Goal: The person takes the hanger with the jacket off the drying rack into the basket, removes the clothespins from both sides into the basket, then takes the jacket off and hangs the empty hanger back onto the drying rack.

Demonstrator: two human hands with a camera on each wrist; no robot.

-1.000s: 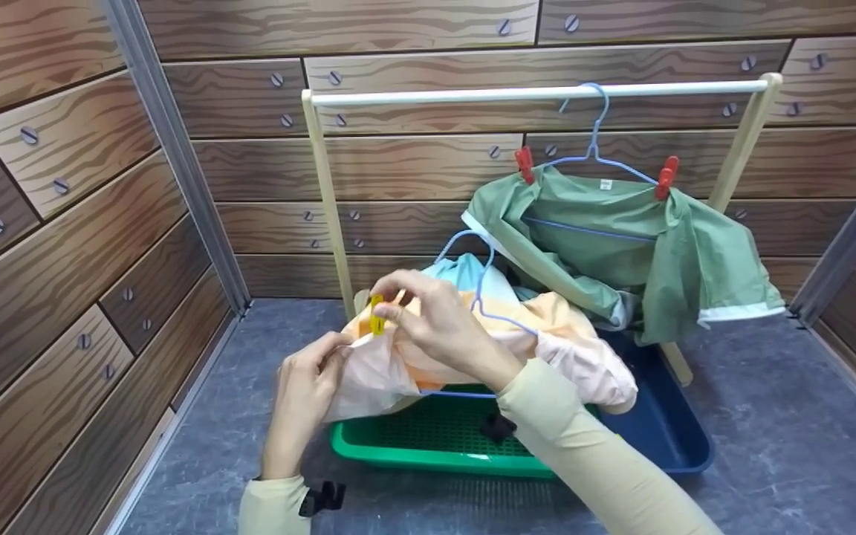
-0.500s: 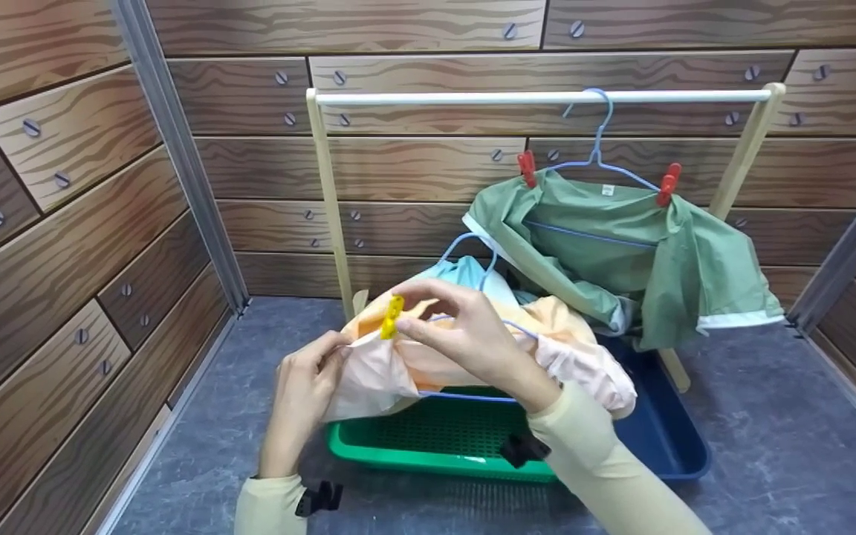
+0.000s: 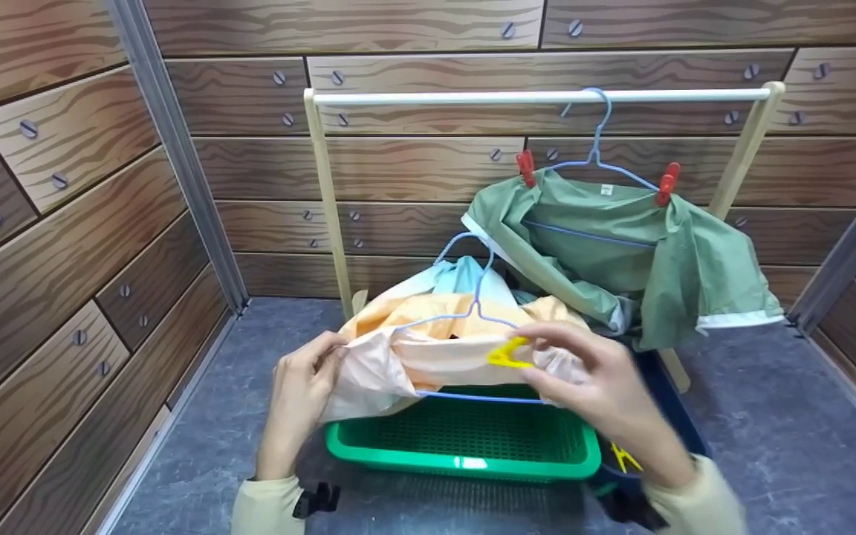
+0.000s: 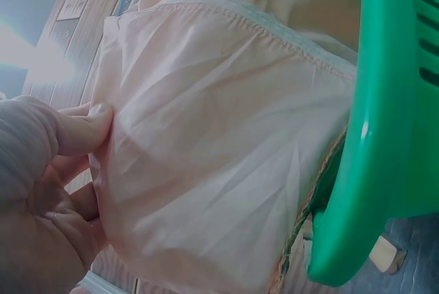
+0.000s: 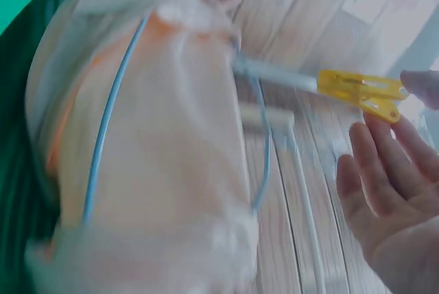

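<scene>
A pale peach and white garment [image 3: 368, 364] with a light blue part at the back lies over a green basket, a blue hanger [image 3: 477, 306] inside it. My left hand [image 3: 305, 394] pinches the garment's left edge; the left wrist view shows the thumb on the cloth [image 4: 206, 123]. My right hand [image 3: 606, 383] holds a yellow clothespin [image 3: 508, 354] between thumb and fingers, in front of the garment's right side. In the right wrist view the clothespin [image 5: 362, 94] appears beside the garment, its handle ends between the fingertips.
A green shirt [image 3: 591, 245] hangs from a white rail [image 3: 435, 97] on another blue hanger, with red clothespins [image 3: 667, 184] at its shoulders. Below stand the green basket [image 3: 465, 466] and a dark blue tray [image 3: 666, 401]. Another yellow clothespin [image 3: 624, 458] lies in the tray.
My right hand has moved right with the yellow clothespin, from the garment's left side to its right side. The left hand keeps its pinch on the left edge.
</scene>
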